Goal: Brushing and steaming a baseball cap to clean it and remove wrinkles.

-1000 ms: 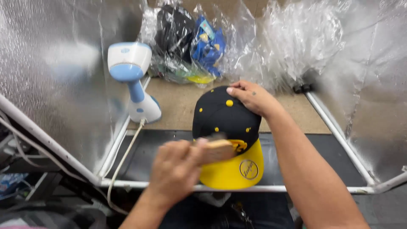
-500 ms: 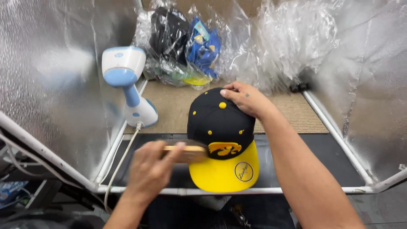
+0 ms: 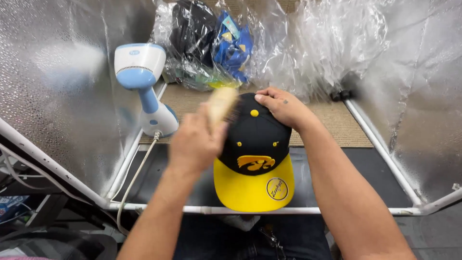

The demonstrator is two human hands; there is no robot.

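A black cap (image 3: 255,139) with a yellow brim, yellow eyelets and a round sticker sits in front of me, brim toward me. My left hand (image 3: 195,144) grips a wooden-backed brush (image 3: 222,103), blurred with motion, against the cap's left side near the crown. My right hand (image 3: 281,106) rests flat on the back of the crown, fingers spread over it.
A white and light-blue handheld steamer (image 3: 144,82) stands at the left with its cord trailing down. Plastic bags holding dark and blue caps (image 3: 211,43) lie at the back. Silver reflective walls and a white tube frame (image 3: 269,210) enclose the space.
My left hand has swept the brush from the cap's front, near the brim, up along its left side toward the crown. The right hand stays on the cap's back.
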